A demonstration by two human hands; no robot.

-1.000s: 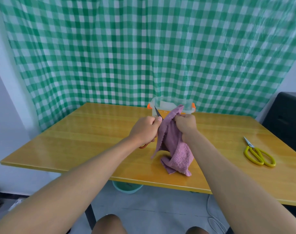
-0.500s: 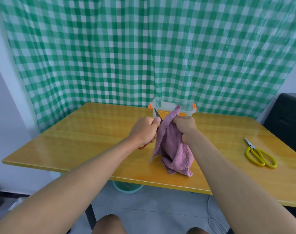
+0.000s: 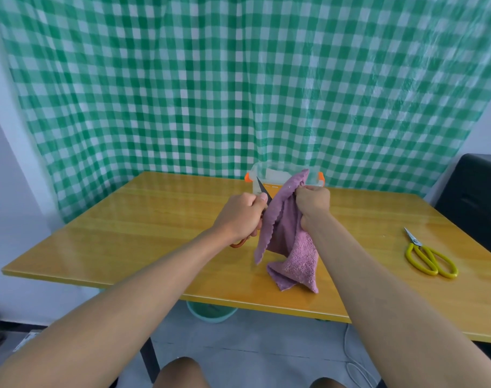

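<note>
Now left hand (image 3: 240, 217) grips orange scissors (image 3: 263, 190), right hand (image 3: 313, 203) grips one towel (image 3: 287, 242); yellow scissors (image 3: 430, 259) apart.

Lighting: bright, even, diffuse; shadows faint. Glare: soft sheen on glossy table (image 3: 126, 233). Focus: centre sharp, towel (image 3: 300, 259) pile crisp. Distortion: wide-angle bowing at edges; curtain (image 3: 238, 79) corners slightly smeared.

The right hand (image 3: 313, 204) has drawn the purple cloth (image 3: 289, 233) slightly right, away from the left hand (image 3: 240, 217).
</note>
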